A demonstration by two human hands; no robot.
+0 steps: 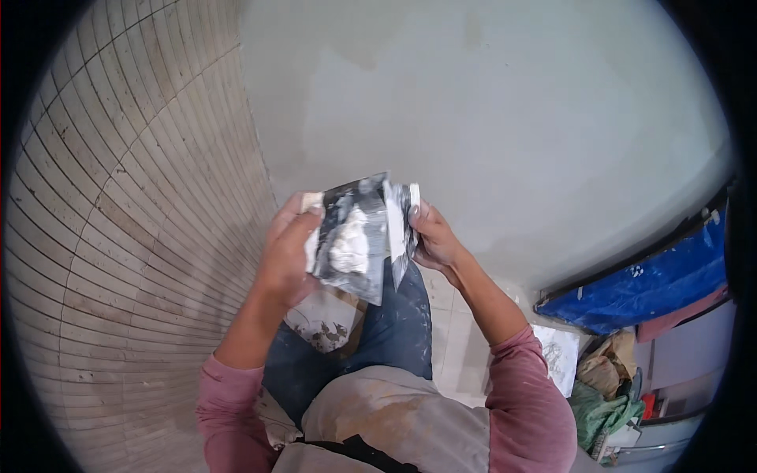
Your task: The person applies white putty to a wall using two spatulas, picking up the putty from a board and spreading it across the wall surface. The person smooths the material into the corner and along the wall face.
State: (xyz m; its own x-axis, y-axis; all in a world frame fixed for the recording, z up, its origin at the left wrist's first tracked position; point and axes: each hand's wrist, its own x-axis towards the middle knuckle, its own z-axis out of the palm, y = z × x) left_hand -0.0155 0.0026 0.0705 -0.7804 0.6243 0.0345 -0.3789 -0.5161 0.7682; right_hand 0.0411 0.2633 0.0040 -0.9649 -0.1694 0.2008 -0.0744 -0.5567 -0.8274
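Left hand (288,251) clamped on wide blade (374,229), white paste (349,246) on it. Right hand (435,236) clamped on second blade (398,225): long axis up-down, just right of wide blade; contact unclear, blurred.

Soft, even, slightly cool light fills the scene, its source out of view. The plastered wall (473,110) is brightest across its upper middle, while the grooved wall (134,213) looks duller, with faint, soft-edged shading toward the left forearm (256,323). The white putty (349,246) comes out almost featureless, and the steel of the broad putty knife (374,240) carries a dull sheen. Motion blur streaks the second putty knife (400,232). Fisheye distortion bows the wall's grooves, and black vignetting swallows the corners.
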